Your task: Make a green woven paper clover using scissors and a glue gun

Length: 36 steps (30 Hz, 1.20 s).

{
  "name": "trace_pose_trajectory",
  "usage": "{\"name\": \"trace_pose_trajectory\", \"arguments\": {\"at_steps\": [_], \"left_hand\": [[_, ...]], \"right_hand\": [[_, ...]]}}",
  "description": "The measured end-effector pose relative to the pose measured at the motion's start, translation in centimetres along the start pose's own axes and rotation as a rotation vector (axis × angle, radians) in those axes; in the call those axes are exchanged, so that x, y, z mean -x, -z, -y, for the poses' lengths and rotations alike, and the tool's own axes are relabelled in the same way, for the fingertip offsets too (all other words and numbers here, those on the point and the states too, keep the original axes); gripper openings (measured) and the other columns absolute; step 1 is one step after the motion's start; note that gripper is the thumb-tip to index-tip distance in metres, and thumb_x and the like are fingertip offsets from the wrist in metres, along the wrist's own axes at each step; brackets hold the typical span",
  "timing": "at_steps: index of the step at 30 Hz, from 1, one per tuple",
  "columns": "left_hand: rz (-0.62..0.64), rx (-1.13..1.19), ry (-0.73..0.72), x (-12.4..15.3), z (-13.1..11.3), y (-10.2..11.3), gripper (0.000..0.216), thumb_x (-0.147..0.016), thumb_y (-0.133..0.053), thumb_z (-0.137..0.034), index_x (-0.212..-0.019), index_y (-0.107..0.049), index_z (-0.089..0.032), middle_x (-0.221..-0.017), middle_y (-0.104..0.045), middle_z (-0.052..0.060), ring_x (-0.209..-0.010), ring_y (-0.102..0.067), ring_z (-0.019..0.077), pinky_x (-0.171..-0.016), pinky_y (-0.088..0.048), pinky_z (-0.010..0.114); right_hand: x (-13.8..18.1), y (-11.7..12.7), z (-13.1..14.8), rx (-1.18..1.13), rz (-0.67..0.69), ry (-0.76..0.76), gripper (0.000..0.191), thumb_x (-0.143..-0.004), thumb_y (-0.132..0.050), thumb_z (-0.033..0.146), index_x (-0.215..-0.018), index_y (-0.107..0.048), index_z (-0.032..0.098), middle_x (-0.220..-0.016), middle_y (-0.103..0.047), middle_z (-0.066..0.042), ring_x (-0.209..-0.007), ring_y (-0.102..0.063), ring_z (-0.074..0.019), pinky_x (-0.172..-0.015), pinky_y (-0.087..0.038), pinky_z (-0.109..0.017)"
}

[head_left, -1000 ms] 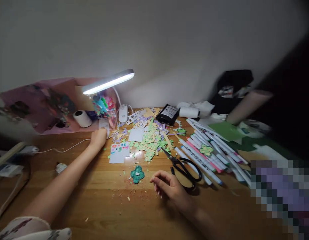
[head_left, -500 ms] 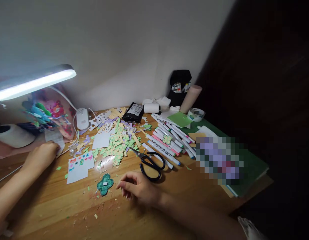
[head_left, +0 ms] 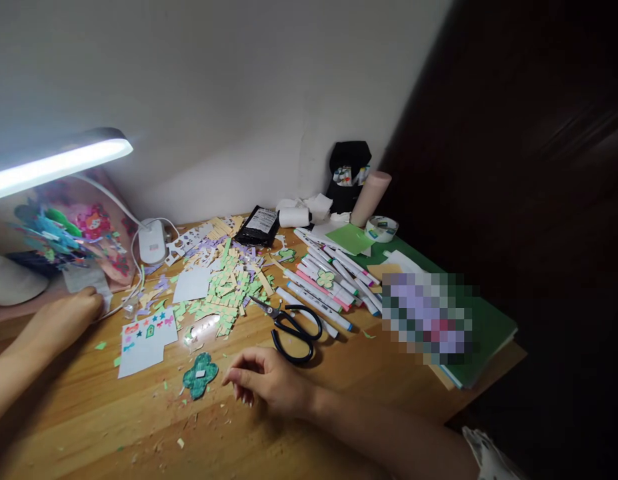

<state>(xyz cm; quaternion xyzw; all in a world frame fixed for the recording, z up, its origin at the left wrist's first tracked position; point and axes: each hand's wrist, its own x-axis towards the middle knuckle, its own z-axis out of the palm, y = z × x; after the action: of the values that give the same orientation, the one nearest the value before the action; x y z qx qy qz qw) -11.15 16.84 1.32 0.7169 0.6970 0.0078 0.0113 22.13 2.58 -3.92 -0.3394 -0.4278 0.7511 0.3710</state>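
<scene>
At the left of the table my left hand (head_left: 71, 320) is closed, its fingers curled down against a crumpled white sheet (head_left: 89, 280); whatever is under the fingertips is hidden. My right hand (head_left: 271, 383) hovers low over the wood, thumb and forefinger drawn together; anything between them is too small to see. Just left of it lies a dark green four-lobed paper clover (head_left: 201, 375) with a small white rectangle at its centre. Black-handled scissors (head_left: 293, 332) lie beyond the right hand, blades partly open. A white sheet with coloured drawings (head_left: 146, 347) lies near the clover.
Paper scraps (head_left: 233, 280) are heaped mid-table. Several markers (head_left: 319, 300) lie beside them, with a small clover (head_left: 325, 278) on top. A lamp (head_left: 59, 163) hangs at left above a cable and white power strip (head_left: 152, 241). Rightward are tape (head_left: 381, 230) and a green folder (head_left: 489, 327).
The view has shifted, so most things sit slightly further left in the picture. My left hand stays by the crumpled white sheet, and my right hand keeps its curled pose beside the clover.
</scene>
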Motion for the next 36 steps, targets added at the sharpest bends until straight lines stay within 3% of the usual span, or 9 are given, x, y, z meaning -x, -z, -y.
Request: {"name": "trace_pose_trajectory", "arguments": {"at_steps": [3,5,8,12,19,24,27,32,36], "left_hand": [[0.016,-0.22,-0.06,-0.1,0.2,-0.1,0.021,-0.075,-0.037,-0.018,-0.055,-0.045,-0.02,-0.063,-0.059,0.004,-0.061,-0.054,0.0195,-0.058,-0.028,0.023],[0.022,-0.216,-0.04,-0.1,0.3,0.0,0.02,-0.074,-0.038,-0.019,-0.056,-0.045,-0.02,-0.066,-0.061,0.004,-0.063,-0.055,0.0193,-0.058,-0.03,0.022],[0.012,-0.095,-0.025,-0.1,0.3,0.4,0.018,-0.072,-0.044,-0.024,-0.055,-0.048,-0.02,-0.071,-0.064,0.004,-0.068,-0.057,0.0197,-0.061,-0.032,0.02],[0.004,0.059,0.077,-0.1,0.4,0.9,0.018,-0.071,-0.047,-0.028,-0.053,-0.049,-0.021,-0.058,-0.061,-0.001,-0.063,-0.053,0.0184,-0.059,-0.03,0.019],[-0.243,0.611,0.272,0.7,-0.7,1.9,0.014,-0.061,-0.065,-0.014,-0.053,-0.056,-0.021,-0.043,-0.049,-0.009,-0.054,-0.041,0.0131,-0.058,-0.025,0.017],[-0.312,0.735,0.461,2.1,-1.9,1.1,0.004,-0.078,-0.063,-0.015,-0.075,-0.061,-0.014,-0.066,-0.06,-0.004,-0.066,-0.056,0.0127,-0.064,-0.041,0.023],[-0.329,0.88,0.531,2.9,-2.4,0.1,0.018,-0.089,-0.056,-0.028,-0.091,-0.061,-0.011,-0.084,-0.064,0.002,-0.069,-0.061,0.0118,-0.066,-0.052,0.029],[-0.286,1.138,0.462,8.2,-6.2,0.2,0.034,-0.074,-0.069,-0.04,-0.09,-0.068,-0.01,-0.084,-0.07,0.007,-0.064,-0.063,0.012,-0.067,-0.054,0.027],[-0.065,1.347,0.354,13.3,-11.5,0.6,0.034,-0.069,-0.073,-0.043,-0.084,-0.072,-0.014,-0.081,-0.072,0.006,-0.06,-0.062,0.0109,-0.063,-0.054,0.024]], "right_hand": [[0.0,0.0,-0.1,0.004,0.005,0.0,0.046,-0.067,-0.07,0.057,-0.075,-0.063,0.012,-0.058,-0.055,0.004,-0.049,-0.047,-0.0057,-0.049,-0.035,-0.021],[0.0,0.0,-0.2,0.003,0.009,0.0,0.045,-0.067,-0.069,0.056,-0.075,-0.063,0.012,-0.058,-0.055,0.004,-0.049,-0.047,-0.0055,-0.049,-0.035,-0.02],[0.0,0.0,-0.2,0.002,0.017,-0.003,0.046,-0.067,-0.069,0.057,-0.076,-0.063,0.012,-0.059,-0.055,0.004,-0.049,-0.047,-0.0054,-0.05,-0.036,-0.02],[0.0,0.0,-0.2,0.008,0.019,-0.011,0.047,-0.067,-0.069,0.058,-0.076,-0.063,0.012,-0.059,-0.056,0.004,-0.05,-0.047,-0.0057,-0.052,-0.038,-0.021],[0.2,0.1,0.0,0.042,0.014,-0.025,0.048,-0.069,-0.067,0.059,-0.077,-0.064,0.012,-0.06,-0.055,0.003,-0.052,-0.048,-0.0071,-0.052,-0.038,-0.021],[0.7,-0.1,-0.2,0.05,0.047,-0.03,0.036,-0.078,-0.065,0.049,-0.08,-0.063,0.013,-0.062,-0.053,0.004,-0.055,-0.048,-0.0065,-0.052,-0.037,-0.019],[0.8,-0.1,-0.6,0.09,0.025,-0.064,0.033,-0.08,-0.064,0.046,-0.083,-0.065,0.014,-0.065,-0.057,0.002,-0.055,-0.05,-0.007,-0.053,-0.04,-0.02],[0.8,0.1,-0.9,0.112,-0.005,-0.054,0.034,-0.079,-0.065,0.045,-0.097,-0.068,0.016,-0.083,-0.067,-0.005,-0.067,-0.059,-0.0115,-0.064,-0.049,-0.026],[0.9,0.2,-0.4,0.069,-0.075,-0.05,0.032,-0.077,-0.069,0.042,-0.097,-0.062,0.017,-0.084,-0.07,-0.006,-0.062,-0.06,-0.0111,-0.059,-0.051,-0.026]]}}
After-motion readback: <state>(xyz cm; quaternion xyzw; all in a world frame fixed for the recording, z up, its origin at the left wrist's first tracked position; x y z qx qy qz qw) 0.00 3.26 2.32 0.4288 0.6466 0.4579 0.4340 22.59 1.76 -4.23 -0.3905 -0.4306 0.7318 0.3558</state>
